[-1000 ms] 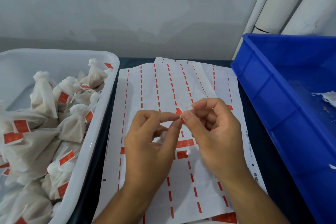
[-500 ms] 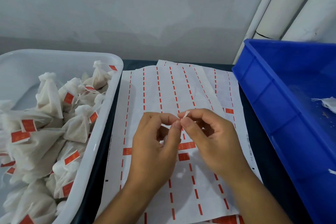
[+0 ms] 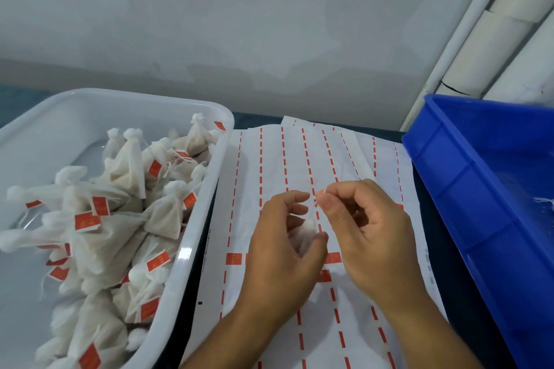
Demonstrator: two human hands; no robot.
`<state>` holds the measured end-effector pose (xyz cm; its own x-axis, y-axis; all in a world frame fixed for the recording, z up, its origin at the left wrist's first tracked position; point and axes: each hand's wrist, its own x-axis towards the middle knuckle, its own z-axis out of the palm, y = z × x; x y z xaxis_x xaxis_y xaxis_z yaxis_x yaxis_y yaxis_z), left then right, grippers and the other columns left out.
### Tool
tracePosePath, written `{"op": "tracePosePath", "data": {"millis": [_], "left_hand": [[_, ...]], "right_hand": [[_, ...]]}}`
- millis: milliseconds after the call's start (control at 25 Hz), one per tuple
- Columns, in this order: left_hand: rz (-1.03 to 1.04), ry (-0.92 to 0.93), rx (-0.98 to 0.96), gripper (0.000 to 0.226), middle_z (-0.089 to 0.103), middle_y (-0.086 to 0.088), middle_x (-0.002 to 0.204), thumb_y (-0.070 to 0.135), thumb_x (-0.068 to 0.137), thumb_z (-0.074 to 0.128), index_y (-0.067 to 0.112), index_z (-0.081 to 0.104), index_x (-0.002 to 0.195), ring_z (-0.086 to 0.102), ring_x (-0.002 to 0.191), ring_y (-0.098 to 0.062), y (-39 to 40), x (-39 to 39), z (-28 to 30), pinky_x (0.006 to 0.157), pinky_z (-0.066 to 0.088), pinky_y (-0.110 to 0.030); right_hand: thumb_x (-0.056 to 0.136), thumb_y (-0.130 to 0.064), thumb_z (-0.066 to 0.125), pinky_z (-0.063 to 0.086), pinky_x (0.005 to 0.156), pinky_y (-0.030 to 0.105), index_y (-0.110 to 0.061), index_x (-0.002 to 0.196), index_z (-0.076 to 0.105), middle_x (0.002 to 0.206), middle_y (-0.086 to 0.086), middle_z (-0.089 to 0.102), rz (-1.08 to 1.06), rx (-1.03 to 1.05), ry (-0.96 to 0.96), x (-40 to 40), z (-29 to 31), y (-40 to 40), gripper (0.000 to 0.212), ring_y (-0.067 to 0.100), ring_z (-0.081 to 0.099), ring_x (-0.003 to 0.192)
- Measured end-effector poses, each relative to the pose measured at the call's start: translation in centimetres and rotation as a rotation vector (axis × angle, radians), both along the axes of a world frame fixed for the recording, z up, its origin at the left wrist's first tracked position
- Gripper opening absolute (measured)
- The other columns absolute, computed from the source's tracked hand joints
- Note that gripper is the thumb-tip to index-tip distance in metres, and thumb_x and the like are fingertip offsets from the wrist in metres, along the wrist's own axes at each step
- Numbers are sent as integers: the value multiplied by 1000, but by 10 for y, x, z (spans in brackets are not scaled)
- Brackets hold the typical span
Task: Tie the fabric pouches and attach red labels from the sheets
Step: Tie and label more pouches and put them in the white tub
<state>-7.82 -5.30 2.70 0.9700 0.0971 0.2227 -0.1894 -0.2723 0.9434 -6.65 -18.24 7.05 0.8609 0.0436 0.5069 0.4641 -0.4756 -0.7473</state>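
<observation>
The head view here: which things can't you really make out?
- Pouch in the left hand: mostly hidden by fingers.
- Item pinched by the right hand: too small to identify.
- Print on the red labels: too small.
- Blue bin: cut off by the right edge.

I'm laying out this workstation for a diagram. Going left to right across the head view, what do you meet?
White tray of tied pouches → label sheets → left hand → right hand → blue bin.

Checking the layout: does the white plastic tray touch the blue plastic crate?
Apart. The head view shows paper label sheets lying between the white plastic tray and the blue plastic crate.
</observation>
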Motion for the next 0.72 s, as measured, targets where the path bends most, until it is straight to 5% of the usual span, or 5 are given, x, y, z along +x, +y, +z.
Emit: {"op": "tracePosePath", "data": {"millis": [200,320,520,720], "left_hand": [[120,108,-120,71,57,13,132,36,85,83,42,40,141,63,115,-13,4,8,-2,96,59,-37],[151,184,-173,77,53,20,134,40,86,81,47,32,145,61,113,-4,6,12,-2,98,57,-31],[122,190,-81,56,55,30,118,43,89,75,53,38,130,60,103,4,2,8,3,77,58,-18],[38,155,-130,48,60,24,114,34,85,74,49,48,121,65,97,-5,5,6,3,72,61,-24]], "right_hand": [[100,-44,56,51,75,8,-32,103,61,95,-20,64,78,3,-52,14,39,33,13,3,66,94],[105,-35,57,50,73,13,-28,101,61,90,-15,63,133,19,-95,35,68,61,9,9,65,87],[102,-25,63,57,76,34,-20,92,67,79,-10,67,147,49,-68,86,91,117,11,14,69,77],[101,-23,64,42,68,6,-17,93,73,80,-15,66,178,-145,32,113,61,142,13,-1,60,71]]}}
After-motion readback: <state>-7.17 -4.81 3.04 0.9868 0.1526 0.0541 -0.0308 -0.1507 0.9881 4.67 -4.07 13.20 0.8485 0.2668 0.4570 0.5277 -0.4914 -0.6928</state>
